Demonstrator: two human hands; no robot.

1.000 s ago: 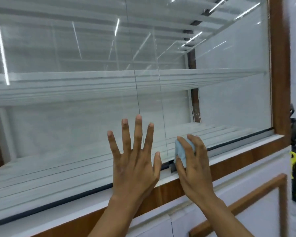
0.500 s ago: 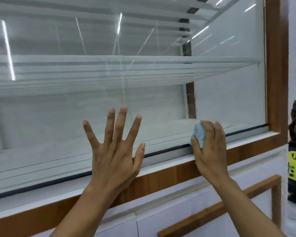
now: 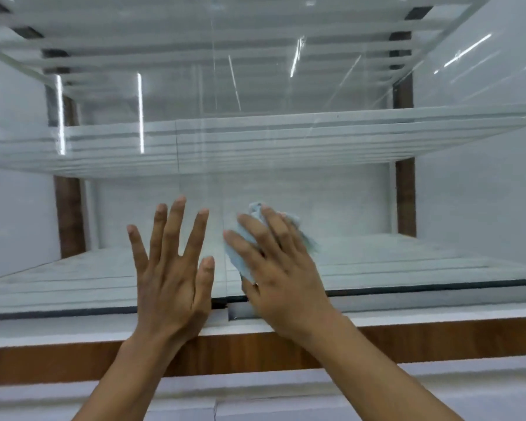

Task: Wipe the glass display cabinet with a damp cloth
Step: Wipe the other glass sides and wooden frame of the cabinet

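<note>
The glass display cabinet (image 3: 377,208) fills the view, with sliding glass panes, a glass shelf across the middle and a wood-trimmed white sill below. My left hand (image 3: 173,268) lies flat against the left pane with its fingers spread. My right hand (image 3: 280,265) presses a light blue cloth (image 3: 240,253) against the right pane, just above the bottom track; straight fingers cover most of the cloth. The two hands are side by side, near the seam where the panes meet.
The glass shelf (image 3: 286,138) spans the cabinet at mid height. Brown wooden posts stand at the back left (image 3: 69,214) and back right (image 3: 405,196). White cupboard fronts (image 3: 255,399) sit under the wooden sill (image 3: 255,350).
My right hand has carried the cloth left along the bottom of the glass, close to my left hand. The view has turned to face the cabinet more squarely.
</note>
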